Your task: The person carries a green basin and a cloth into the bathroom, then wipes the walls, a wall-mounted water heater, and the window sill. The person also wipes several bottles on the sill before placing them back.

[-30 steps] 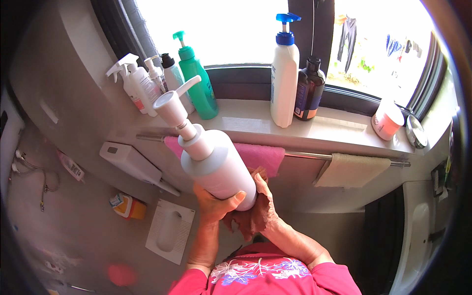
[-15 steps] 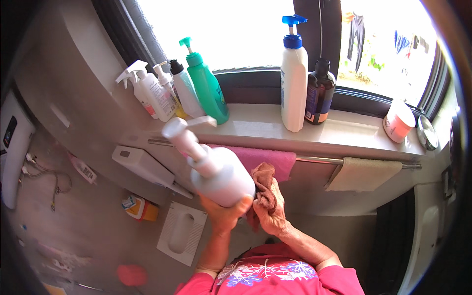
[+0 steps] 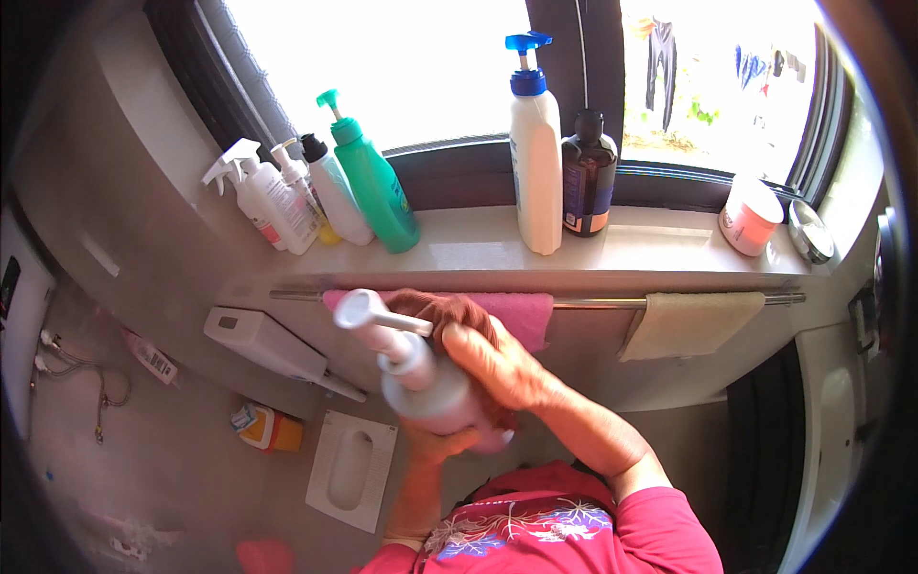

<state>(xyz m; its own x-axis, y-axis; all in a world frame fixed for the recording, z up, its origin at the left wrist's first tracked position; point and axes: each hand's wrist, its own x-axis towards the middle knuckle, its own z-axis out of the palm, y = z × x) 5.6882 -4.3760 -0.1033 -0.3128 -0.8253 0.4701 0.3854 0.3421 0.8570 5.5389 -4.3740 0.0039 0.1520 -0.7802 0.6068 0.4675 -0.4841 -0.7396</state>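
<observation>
A white pump bottle [image 3: 440, 400] is tilted in front of me, its pump head toward the upper left and slightly blurred by motion. My left hand [image 3: 432, 442] grips its lower part from beneath, thumb across the side. In my right hand [image 3: 495, 368] is a brown cloth [image 3: 442, 308], which lies against the bottle's far and right side near the shoulder. Those right fingers are partly hidden by the cloth and bottle.
On the windowsill [image 3: 459, 234] stand a green pump bottle [image 3: 376, 191], a tall white bottle with blue pump [image 3: 537, 172], a dark bottle [image 3: 587, 182] and a pink jar [image 3: 749, 218]. Below hang a pink towel [image 3: 521, 316] and a cream towel [image 3: 693, 320]. A squat toilet [image 3: 352, 469] lies in the floor.
My right hand has moved the brown cloth from beside the bottle's base up and left, round its upper side. The bottle sits slightly lower. The whole view has shifted a little.
</observation>
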